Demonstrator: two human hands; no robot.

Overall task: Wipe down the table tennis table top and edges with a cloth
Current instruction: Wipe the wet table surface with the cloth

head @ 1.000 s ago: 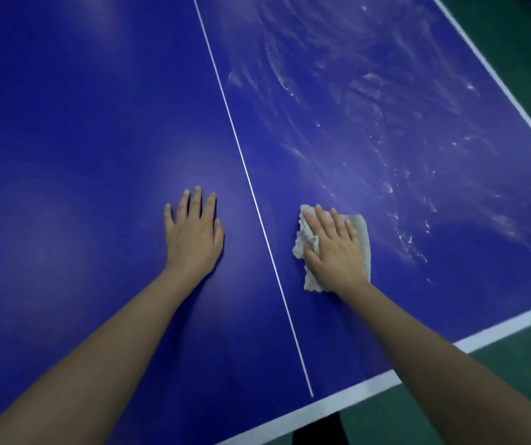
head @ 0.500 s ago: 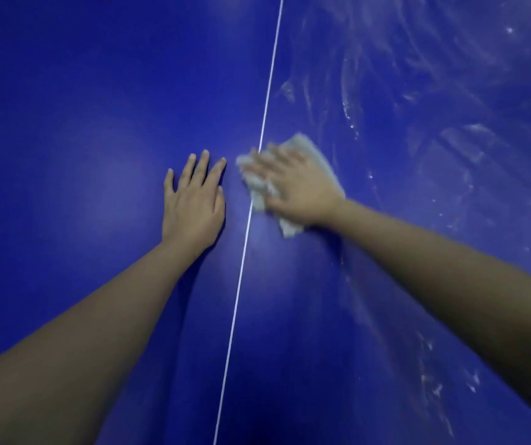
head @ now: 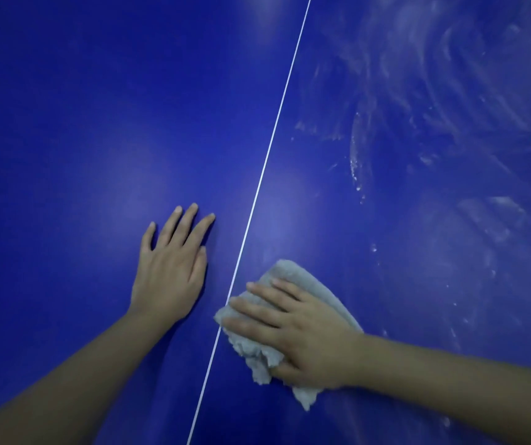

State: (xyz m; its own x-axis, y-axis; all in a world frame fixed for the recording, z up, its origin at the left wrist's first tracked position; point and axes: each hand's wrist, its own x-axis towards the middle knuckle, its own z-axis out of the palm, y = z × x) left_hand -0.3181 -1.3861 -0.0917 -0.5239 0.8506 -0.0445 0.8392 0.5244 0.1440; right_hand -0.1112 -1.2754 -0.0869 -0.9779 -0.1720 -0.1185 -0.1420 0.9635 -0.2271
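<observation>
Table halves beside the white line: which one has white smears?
The right half, where the right hand presses the cloth, is streaked; the left half, under the left hand, looks plain blue.

A blue table (head: 81, 123) fills the frame, split by a thin white line (head: 270, 146) that runs from the top centre down to the bottom edge. Left of the line, in the lower middle, the left hand (head: 171, 271) lies flat on the surface with fingers spread. Just right of the line, the right hand (head: 302, 329) presses flat on a crumpled grey cloth (head: 302, 277) whose left edge reaches the line, and whitish streaks (head: 434, 107) cover the upper right.
</observation>
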